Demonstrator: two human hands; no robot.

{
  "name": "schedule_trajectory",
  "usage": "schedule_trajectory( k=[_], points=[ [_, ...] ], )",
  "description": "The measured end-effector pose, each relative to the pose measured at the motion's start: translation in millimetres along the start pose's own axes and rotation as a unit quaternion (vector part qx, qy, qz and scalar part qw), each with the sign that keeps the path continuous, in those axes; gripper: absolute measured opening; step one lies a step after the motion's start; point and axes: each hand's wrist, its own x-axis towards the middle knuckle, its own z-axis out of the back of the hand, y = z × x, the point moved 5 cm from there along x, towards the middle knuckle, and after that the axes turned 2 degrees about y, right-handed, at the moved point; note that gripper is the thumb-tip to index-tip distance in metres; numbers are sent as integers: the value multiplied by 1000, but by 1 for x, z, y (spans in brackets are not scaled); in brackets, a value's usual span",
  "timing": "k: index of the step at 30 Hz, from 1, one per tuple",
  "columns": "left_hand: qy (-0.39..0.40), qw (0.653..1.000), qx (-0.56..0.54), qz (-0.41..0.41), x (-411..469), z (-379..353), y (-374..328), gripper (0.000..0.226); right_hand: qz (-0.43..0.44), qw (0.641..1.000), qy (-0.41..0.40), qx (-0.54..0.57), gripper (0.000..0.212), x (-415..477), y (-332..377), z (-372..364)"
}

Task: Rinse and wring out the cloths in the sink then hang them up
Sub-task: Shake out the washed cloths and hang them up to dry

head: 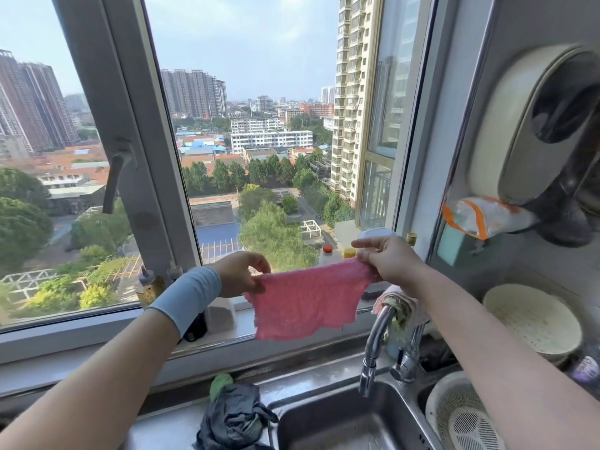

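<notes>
Cloths are the matter here, and one pink cloth [305, 303] is held up flat in front of the window [152, 157], above the back of the sink [324, 430] and just left of the tap [376, 339]. The left hand [238, 274] pinches its upper left corner and the right hand [388, 261] pinches the upper right one. The fingers [256, 258] are curled tight on the fabric, so the top edge is stretched between them and the rest hangs free. Spread like this, it seems rinsed and wrung already, with the hanging step in hand. The next move calls for a rail, hook or edge to lay it over, both corners kept until the fabric rests across. The tap neck looks a likely place, since a pale cloth [397, 302] is draped there already. A dark cloth [233, 420], bunched with something green, lies on the bench [162, 430] at the sink's left rim and probably waits its turn. No rail or hook shows. The sink is cut off at the lower edge, the bottles [328, 254] on the sill are partly hidden behind the pink cloth, and whether it drips cannot be told.
</notes>
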Motion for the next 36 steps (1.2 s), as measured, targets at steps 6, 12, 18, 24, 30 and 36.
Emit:
schedule_trajectory(
  k=[6, 12, 18, 24, 30, 36],
  points=[
    [-31, 999, -34, -9, 1, 17, 1, 7, 23, 999, 12, 44, 14, -6, 4, 4],
    [-69, 992, -94, -38, 0, 30, 10, 7, 28, 983, 54, -171, 24, -13, 9, 10],
    [-73, 916, -394, -16, 4, 19, 3, 22, -28, 994, 49, 94, 41, -17, 13, 20],
    [-32, 896, -439, 63, 14, -10, -30, 31, -11, 987, -45, 152, 43, -22, 8, 30],
    [57, 846, -530, 0, 31, -32, -56, 69, -90, 990, 18, 110, 38, -31, -17, 57],
    [-107, 922, -372, 2, 63, -35, -84, 30, -103, 990, -49, 83, 34, -37, -42, 108]
  ],
)
